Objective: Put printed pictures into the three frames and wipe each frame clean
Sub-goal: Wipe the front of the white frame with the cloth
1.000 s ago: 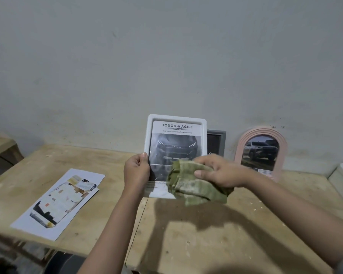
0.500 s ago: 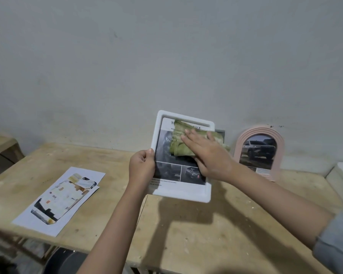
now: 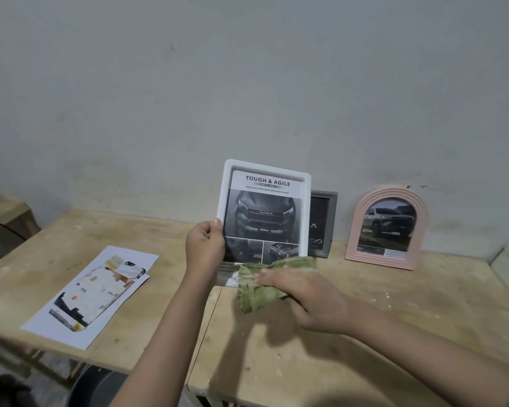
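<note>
The white rectangular plastic frame (image 3: 265,201), with a car print reading "TOUGH & AGILE" already in it, is held nearly upright above the pale wooden counter (image 3: 394,312), its long axis running up and down and its face turned toward the camera. The left hand (image 3: 204,248) grips it at the lower left edge, thumb on the front and the other fingers hidden behind.

The right hand (image 3: 309,301) presses a crumpled green cloth (image 3: 262,284) against the frame's bottom edge. Its fingers (image 3: 269,277) lie fairly straight and flat on top of the cloth, pointing left, so the cloth is pushed rather than pinched; whether the thumb hooks under it cannot be told.

What matters for the next stroke is that nearly all of the frame's face lies above the cloth, up the long axis. In my judgement the wipe now has to travel upward over the glass toward the top rim, with the left hand bracing against that push, or the frame may tip back.

Behind it, leaning on the grey wall, a grey rectangular frame (image 3: 325,224) with a dark print is half hidden, and a pink arched frame (image 3: 387,227) holds a car print. Both stand well to the right of the left hand. Cut-up printed sheets (image 3: 91,289) lie flat at the left of the counter.
</note>
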Available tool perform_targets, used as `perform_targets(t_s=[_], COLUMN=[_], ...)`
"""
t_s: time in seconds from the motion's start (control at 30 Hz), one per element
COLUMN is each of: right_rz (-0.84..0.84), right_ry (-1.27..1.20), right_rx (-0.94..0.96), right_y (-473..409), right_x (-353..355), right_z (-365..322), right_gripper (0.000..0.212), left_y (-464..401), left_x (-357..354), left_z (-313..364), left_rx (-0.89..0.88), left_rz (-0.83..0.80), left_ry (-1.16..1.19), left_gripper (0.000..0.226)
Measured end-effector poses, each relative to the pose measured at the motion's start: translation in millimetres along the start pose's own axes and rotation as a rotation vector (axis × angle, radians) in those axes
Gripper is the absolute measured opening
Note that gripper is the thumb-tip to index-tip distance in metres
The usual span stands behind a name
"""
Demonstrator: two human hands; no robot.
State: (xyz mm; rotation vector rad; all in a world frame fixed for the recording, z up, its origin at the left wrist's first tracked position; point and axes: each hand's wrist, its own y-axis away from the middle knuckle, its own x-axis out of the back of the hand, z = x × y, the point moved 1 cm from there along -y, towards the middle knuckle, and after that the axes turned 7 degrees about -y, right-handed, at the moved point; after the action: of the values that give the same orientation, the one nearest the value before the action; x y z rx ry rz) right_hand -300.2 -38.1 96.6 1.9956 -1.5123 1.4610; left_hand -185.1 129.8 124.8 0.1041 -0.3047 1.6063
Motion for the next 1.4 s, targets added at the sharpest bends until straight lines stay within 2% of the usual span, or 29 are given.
perform_targets(t_s=[0.1, 0.2, 0.27, 0.33, 0.4, 0.47, 0.57, 0.63, 0.9, 0.97, 1.1, 1.23, 1.3, 1.4], right_rz=[-0.043, -0.103, 0.038, 0.287, 0.519, 0.607, 0.41, 0.309, 0.294, 0.265, 0.16, 0.034, -0.019, -0.041], right_ry=[-0.282, -0.374, -0.428, -0.391, -0.188, 0.065, 0.423, 0.531, 0.431, 0.398, 0.319, 0.272, 0.226, 0.143], right_rx=[-0.184, -0.289, -0.315, -0.301, -0.19, -0.116, -0.118, -0.111, -0.033, 0.006, 0.077, 0.123, 0.143, 0.148], right_y=[-7.6, -19.2, -27.1, -36.3, -45.7, -55.7, -66.6, -68.9, -71.6, -69.0, -59.9, -49.4, -45.3, -40.4], right_x=[21.1, 52.3, 73.3, 93.8, 109.0, 112.6, 93.6, 76.5, 59.2, 54.0, 40.9, 23.5, 16.9, 11.5], right_z=[-7.5, -7.5, -4.5, -4.4, -4.4, 1.9, 21.1, 30.7, 24.9, 22.2, 16.4, 14.1, 14.4, 12.0], right_gripper=[0.032, 0.012, 0.013, 0.027, 0.039, 0.052, 0.064, 0.071, 0.067, 0.065, 0.061, 0.06, 0.058, 0.055], left_y=[3.7, 3.1, 1.7, 2.7, 6.0, 11.3, 18.4, 20.2, 14.3, 12.4, 5.3, 2.5, 0.8, -4.4], left_x=[-2.2, -5.1, -6.9, -8.6, -11.0, -14.8, -22.4, -24.9, -20.6, -21.1, -22.6, -23.9, -24.9, -26.1], left_z=[1.9, 0.8, 0.3, 0.8, 2.1, 5.8, 13.9, 16.3, 11.5, 8.9, 6.0, 8.8, 11.9, 15.0], left_rx=[-0.003, 0.017, 0.037, 0.057, 0.077, 0.092, 0.078, 0.033, -0.092, -0.072, 0.026, 0.162, 0.152, 0.131], left_rz=[-0.02, -0.031, -0.045, -0.077, -0.109, -0.139, -0.173, -0.154, -0.123, -0.138, -0.141, -0.144, -0.146, -0.135], left_ry=[-0.012, 0.011, 0.028, 0.05, 0.065, 0.08, 0.105, 0.083, 0.035, 0.061, 0.19, 0.32, 0.318, 0.306], left_gripper=[0.039, 0.04, 0.039, 0.04, 0.045, 0.047, 0.042, 0.042, 0.045, 0.048, 0.034, 0.042, 0.024, 0.032])
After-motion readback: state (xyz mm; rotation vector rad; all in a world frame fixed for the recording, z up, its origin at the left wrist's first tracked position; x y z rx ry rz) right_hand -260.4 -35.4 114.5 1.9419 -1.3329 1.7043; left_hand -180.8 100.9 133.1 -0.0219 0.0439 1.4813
